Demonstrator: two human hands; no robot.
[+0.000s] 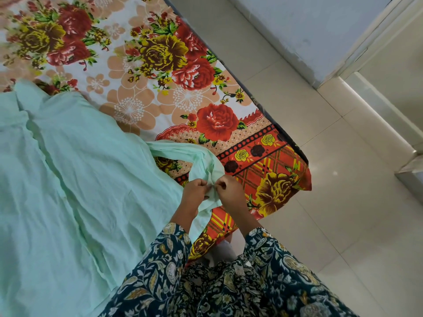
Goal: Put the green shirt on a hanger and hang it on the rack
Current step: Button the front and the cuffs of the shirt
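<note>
Green and thin, the pale cloth shirt (68, 179) lies spread flat on the bed. Most of it is off to the left of the fingers. One long shirt sleeve (183, 151) bends away from the wide part and comes right down to the fingers. The end of it sits between the two hands, near the corner of the bed.

The left hand (195, 191) has its fingers (201, 183) curled in tight. Its thumb and finger pinch a small bit of the sleeve cloth. The right hand (230, 191) is curled the same way and pinches the cloth too. The two pinches are just beside each other, almost touching. A loose bit of the sleeve hangs down by the left wrist.

The backs of both hands face up. Both arms reach up from the bottom of the picture and lean in so the hands meet. The arms come out of a dark blue flowery top (169, 255) that stops partway down each arm.

Under the hands is a bed sheet (160, 92) with big red and yellow flowers. Its orange checked edge is just beside the right hand. Pale shiny floor tiles (343, 202) lie to the right, well apart from the fingers.
</note>
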